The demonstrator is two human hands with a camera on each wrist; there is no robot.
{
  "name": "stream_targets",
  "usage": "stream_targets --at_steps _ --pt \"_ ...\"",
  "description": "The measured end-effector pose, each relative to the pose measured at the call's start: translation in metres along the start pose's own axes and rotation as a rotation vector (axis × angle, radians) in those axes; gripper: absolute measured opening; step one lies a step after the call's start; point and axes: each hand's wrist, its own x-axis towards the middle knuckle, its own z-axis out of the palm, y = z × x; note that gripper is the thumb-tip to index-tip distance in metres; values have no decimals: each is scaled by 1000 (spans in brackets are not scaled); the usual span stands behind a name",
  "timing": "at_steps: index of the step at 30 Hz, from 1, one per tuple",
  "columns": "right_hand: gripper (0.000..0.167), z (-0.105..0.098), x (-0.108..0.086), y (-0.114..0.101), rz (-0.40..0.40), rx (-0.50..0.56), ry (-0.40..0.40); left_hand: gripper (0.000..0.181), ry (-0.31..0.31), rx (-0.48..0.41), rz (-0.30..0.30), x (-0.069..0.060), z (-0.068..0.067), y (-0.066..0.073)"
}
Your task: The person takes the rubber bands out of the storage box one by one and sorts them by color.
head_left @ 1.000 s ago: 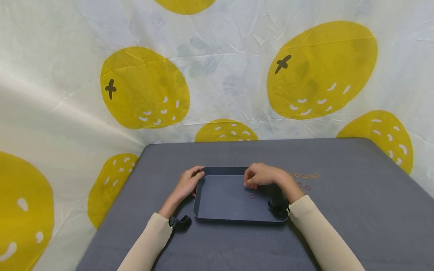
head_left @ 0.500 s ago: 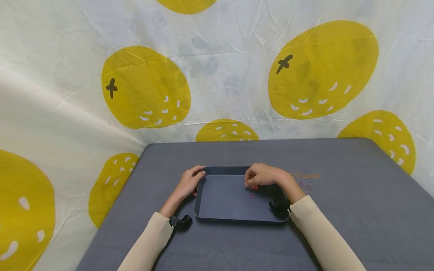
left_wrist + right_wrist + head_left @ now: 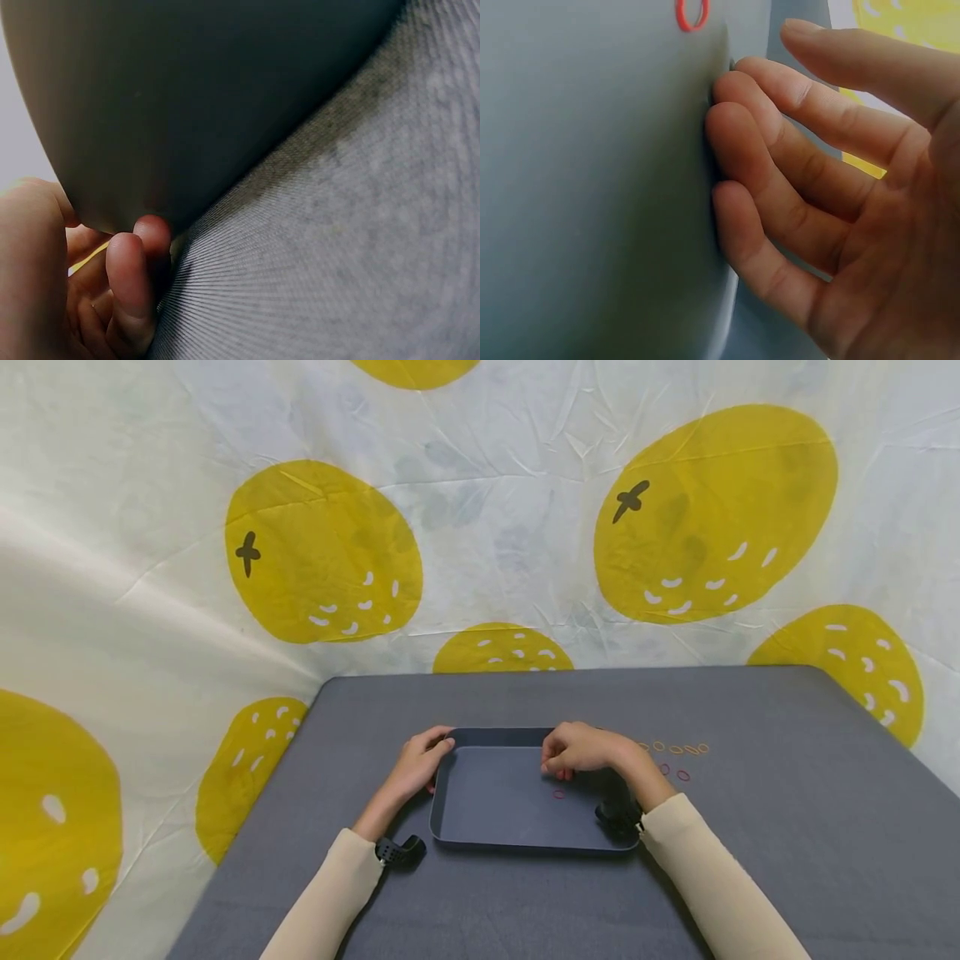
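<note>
A shallow dark grey tray (image 3: 487, 806) lies on the grey cloth. My left hand (image 3: 420, 762) grips its far left corner, thumb at the rim; in the left wrist view, curled fingers (image 3: 129, 274) meet the outside of the tray wall (image 3: 187, 105). Over the tray's right half, my right hand (image 3: 577, 749) rests its fingertips on the tray floor. The right wrist view shows its fingers (image 3: 739, 142) loosely bent against the floor, thumb apart, nothing visible between them. A small red loop like a rubber band (image 3: 558, 798) lies just in front of these fingers.
Several orange loops (image 3: 677, 753) lie in a row on the cloth right of the tray. Nearer are two reddish-pink loops (image 3: 683, 779), one partly hidden by my right wrist. A white curtain with yellow fruit prints (image 3: 510, 560) hangs behind the table (image 3: 787, 793).
</note>
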Motion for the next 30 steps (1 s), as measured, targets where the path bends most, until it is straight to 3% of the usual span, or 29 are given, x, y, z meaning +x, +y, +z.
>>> stream_targets --at_steps 30 --pt "12 4 0 -2 2 0 5 31 8 8 -5 2 0 -1"
